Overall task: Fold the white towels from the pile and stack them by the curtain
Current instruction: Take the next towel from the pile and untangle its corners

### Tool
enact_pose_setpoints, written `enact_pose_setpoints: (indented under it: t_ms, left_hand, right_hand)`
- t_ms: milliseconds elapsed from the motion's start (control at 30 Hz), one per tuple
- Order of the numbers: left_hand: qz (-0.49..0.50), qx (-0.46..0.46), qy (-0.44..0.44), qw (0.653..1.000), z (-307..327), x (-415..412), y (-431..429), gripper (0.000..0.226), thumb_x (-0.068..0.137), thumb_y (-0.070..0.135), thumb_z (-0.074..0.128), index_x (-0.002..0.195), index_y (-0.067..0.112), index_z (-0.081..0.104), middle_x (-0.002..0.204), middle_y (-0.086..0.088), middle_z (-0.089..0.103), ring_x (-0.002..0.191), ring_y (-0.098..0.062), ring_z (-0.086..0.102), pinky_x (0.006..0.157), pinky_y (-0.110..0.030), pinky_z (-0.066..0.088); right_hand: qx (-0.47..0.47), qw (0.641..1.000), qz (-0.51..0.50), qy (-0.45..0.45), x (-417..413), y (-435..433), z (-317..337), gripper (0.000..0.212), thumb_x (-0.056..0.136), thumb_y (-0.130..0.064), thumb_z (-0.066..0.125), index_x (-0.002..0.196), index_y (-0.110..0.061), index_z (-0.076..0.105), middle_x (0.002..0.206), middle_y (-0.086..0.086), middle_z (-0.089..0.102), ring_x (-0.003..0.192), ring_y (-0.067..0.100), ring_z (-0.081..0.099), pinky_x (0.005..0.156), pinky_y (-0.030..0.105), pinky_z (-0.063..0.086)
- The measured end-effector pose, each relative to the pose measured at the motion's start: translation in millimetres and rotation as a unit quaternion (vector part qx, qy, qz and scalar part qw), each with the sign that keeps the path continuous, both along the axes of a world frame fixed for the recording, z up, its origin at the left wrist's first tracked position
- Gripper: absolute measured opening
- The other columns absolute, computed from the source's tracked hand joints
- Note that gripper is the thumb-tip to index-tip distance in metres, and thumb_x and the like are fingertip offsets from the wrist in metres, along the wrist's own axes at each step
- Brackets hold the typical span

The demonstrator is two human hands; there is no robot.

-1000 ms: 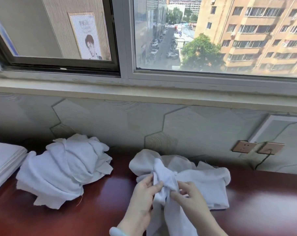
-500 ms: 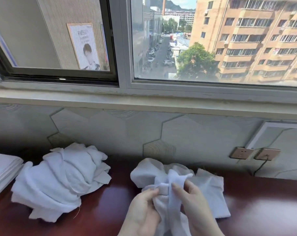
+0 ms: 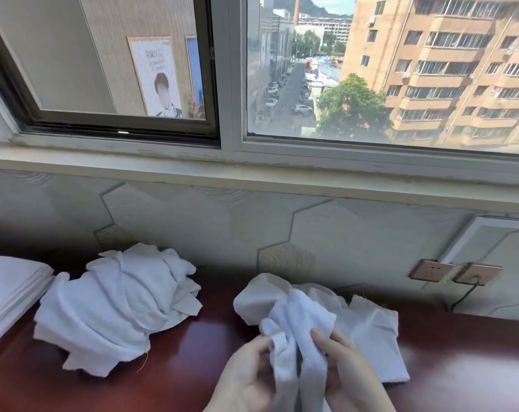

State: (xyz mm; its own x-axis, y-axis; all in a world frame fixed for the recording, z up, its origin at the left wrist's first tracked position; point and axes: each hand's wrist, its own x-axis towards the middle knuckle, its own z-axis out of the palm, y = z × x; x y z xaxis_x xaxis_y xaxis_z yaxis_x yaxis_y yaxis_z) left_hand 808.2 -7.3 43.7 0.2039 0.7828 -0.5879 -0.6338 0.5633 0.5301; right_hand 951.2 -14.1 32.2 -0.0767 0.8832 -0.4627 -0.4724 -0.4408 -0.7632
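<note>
Two bare hands of a person at work, seen from a head-worn camera. The bare, slim-fingered left grip (image 3: 243,379) is cut off at the wrist by the lower edge of the frame. The bare right grip (image 3: 353,376) shows long, slender fingers with smooth knuckles, and a bare wrist runs back from it. Fingernails are too blurred to make out. Any clothing falls outside the frame.

Crumpled white towel (image 3: 302,319) sits bunched right of towel pile (image 3: 112,307) and folded stack (image 3: 8,286).
</note>
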Motion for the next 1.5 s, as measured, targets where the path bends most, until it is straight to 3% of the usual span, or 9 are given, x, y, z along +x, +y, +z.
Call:
enact_pose_setpoints:
  t_ms: [133,267,333,433,567,667,933,1267,1500]
  left_hand:
    - [0.037,0.198,0.346,0.916,22,-14,31,0.017,0.093,0.008,0.059,0.079,0.004,0.068,0.072,-0.011,0.059,0.062,-0.020,0.051,0.055,-0.031,0.043]
    - [0.039,0.405,0.720,0.562,96,-12,35,0.035,0.096,0.025,0.053,0.066,0.021,0.035,0.076,0.005,0.040,0.063,-0.014,0.046,0.053,-0.021,0.033]
    - [0.012,0.466,0.730,0.501,99,-3,28,0.028,0.094,0.023,0.047,0.072,0.024,0.031,0.080,0.007,0.033,0.069,-0.012,0.042,0.056,-0.023,0.032]
    - [-0.135,0.518,0.628,0.564,61,19,12,0.011,0.090,0.023,0.049,0.093,0.033,0.054,0.092,0.015,0.035,0.088,-0.004,0.045,0.073,-0.016,0.043]
    - [-0.202,0.411,0.434,0.776,14,16,-4,0.029,0.076,0.043,0.068,0.098,0.062,0.066,0.106,0.006,0.051,0.101,0.003,0.058,0.083,-0.008,0.045]
    - [-0.236,0.378,0.409,0.797,-3,12,-6,0.043,0.067,0.037,0.064,0.085,0.076,0.057,0.109,0.001,0.053,0.105,0.005,0.058,0.089,-0.010,0.044]
    - [-0.068,0.089,0.140,0.984,-14,14,-4,0.025,0.083,0.008,0.070,0.100,-0.009,0.068,0.094,-0.024,0.071,0.082,-0.031,0.068,0.073,-0.034,0.056]
    - [0.034,0.135,0.168,0.976,12,4,6,0.015,0.093,0.009,0.060,0.102,0.005,0.071,0.094,-0.020,0.073,0.082,-0.027,0.070,0.063,-0.031,0.055]
    - [0.088,0.458,0.576,0.672,111,-16,51,0.019,0.091,0.014,0.063,0.073,0.018,0.058,0.067,0.002,0.055,0.060,-0.010,0.048,0.057,-0.019,0.040]
  right_hand:
    - [0.099,0.994,-0.036,0.005,3,12,36,0.026,0.084,-0.005,0.057,0.107,-0.002,0.069,0.102,0.025,0.070,0.088,0.032,0.067,0.076,0.037,0.053]
    - [0.196,0.978,-0.047,-0.045,6,21,64,0.017,0.091,-0.006,0.057,0.096,-0.009,0.072,0.090,0.018,0.068,0.080,0.028,0.063,0.072,0.036,0.050]
    - [0.209,0.975,-0.046,-0.055,0,18,68,0.022,0.095,-0.012,0.053,0.097,-0.015,0.074,0.089,0.014,0.069,0.078,0.022,0.063,0.074,0.038,0.047]
    - [0.155,0.986,-0.048,-0.023,-3,11,51,0.029,0.098,-0.023,0.046,0.105,-0.012,0.072,0.087,0.009,0.072,0.071,0.014,0.066,0.062,0.032,0.050]
    - [0.051,0.998,-0.038,-0.003,9,0,18,0.043,0.082,-0.031,0.059,0.112,-0.001,0.067,0.095,0.020,0.072,0.079,0.025,0.069,0.067,0.038,0.054]
    - [0.005,1.000,-0.021,-0.009,12,-6,10,0.053,0.077,-0.039,0.064,0.113,0.000,0.067,0.100,0.022,0.071,0.084,0.027,0.069,0.065,0.035,0.056]
    - [0.040,0.996,-0.030,0.070,14,-2,14,0.031,0.086,-0.011,0.058,0.112,0.006,0.065,0.100,0.031,0.067,0.076,0.033,0.069,0.061,0.034,0.059]
    - [0.057,0.994,-0.029,-0.093,2,1,11,0.017,0.090,-0.007,0.060,0.101,-0.007,0.073,0.087,0.013,0.073,0.068,0.016,0.066,0.060,0.028,0.052]
    - [0.221,0.956,-0.136,-0.138,12,30,85,0.013,0.092,-0.015,0.061,0.086,-0.008,0.071,0.076,0.008,0.062,0.074,0.019,0.054,0.072,0.037,0.042]
